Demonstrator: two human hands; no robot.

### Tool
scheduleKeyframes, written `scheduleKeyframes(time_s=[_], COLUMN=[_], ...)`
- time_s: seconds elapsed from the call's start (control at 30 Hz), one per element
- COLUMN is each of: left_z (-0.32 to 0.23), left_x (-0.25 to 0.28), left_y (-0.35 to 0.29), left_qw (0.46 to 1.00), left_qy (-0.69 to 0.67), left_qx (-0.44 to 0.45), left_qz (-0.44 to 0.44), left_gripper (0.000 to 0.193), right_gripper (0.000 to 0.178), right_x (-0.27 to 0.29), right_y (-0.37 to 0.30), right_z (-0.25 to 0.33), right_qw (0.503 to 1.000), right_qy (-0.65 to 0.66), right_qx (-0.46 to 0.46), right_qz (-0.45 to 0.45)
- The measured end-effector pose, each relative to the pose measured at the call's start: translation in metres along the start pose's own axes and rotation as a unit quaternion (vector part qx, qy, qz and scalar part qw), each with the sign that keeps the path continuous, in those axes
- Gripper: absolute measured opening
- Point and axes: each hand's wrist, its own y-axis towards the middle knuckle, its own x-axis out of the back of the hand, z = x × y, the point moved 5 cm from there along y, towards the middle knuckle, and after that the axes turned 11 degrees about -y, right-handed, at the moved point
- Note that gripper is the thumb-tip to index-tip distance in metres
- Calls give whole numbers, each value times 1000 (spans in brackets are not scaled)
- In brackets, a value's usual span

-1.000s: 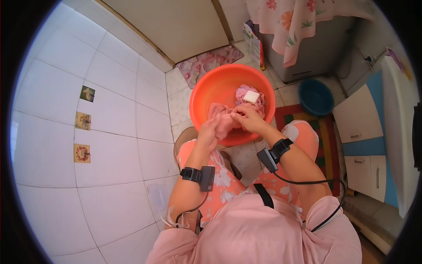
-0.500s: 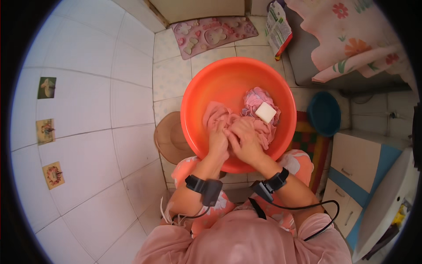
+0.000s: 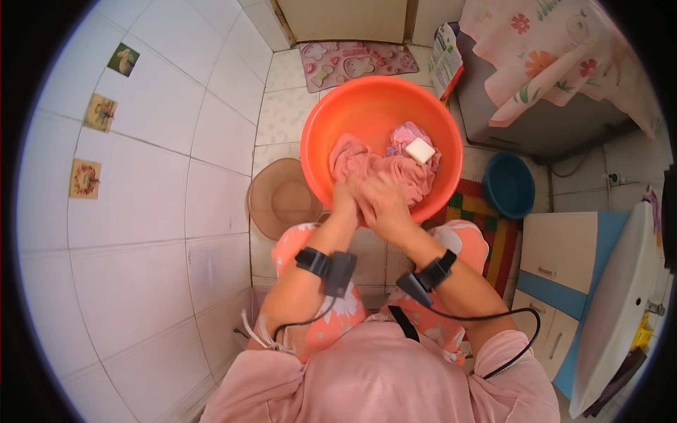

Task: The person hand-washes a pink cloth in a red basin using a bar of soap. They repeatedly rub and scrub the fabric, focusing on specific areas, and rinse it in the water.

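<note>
Inside a large orange basin (image 3: 356, 106) lies a wet-looking pink cloth (image 3: 395, 169), spread in folds across the near half. My left hand (image 3: 345, 199) is closed on the cloth's near edge, close to the basin's front rim. Right beside it, partly overlapping, my right hand (image 3: 384, 201) has bent fingers closed on the same cloth. Some fingertips are hidden in the folds or slightly blurred. A white bar of soap (image 3: 420, 151) rests on a bunched pink and lilac cloth (image 3: 405, 132) at the basin's right side, apart from both hands.
Left of the basin stands a brown, see-through round tub (image 3: 278, 201). At right are a teal basin (image 3: 509, 185) on a coloured mat (image 3: 469, 204) and a drawer cabinet (image 3: 557, 247) under a white sink (image 3: 613, 317). Behind stand a detergent bag (image 3: 446, 67) and a pink bunny mat (image 3: 360, 65).
The view has shifted, so the basin appears higher and smaller. Both hands sit closer to the basin's front rim, still on the pink cloth. The soap stays on the bunched cloth.
</note>
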Motion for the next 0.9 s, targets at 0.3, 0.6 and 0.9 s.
scheduleKeyframes(time_s=[0.3, 0.6, 0.9], left_z=[-69, -75, -64], left_x=[-73, -75, -72], left_y=[-45, -17, -3], left_qw=[964, 969, 949], left_qy=[117, 157, 154], left_qx=[64, 33, 61], left_qz=[228, 188, 268], left_gripper=[39, 35, 26], right_gripper=[25, 13, 15], right_x=[17, 20, 26], right_y=[26, 32, 33], right_z=[-53, -76, -90], right_qw=[840, 845, 804], right_qy=[464, 448, 501], right_qx=[-242, -247, -303], right_qz=[143, 154, 105])
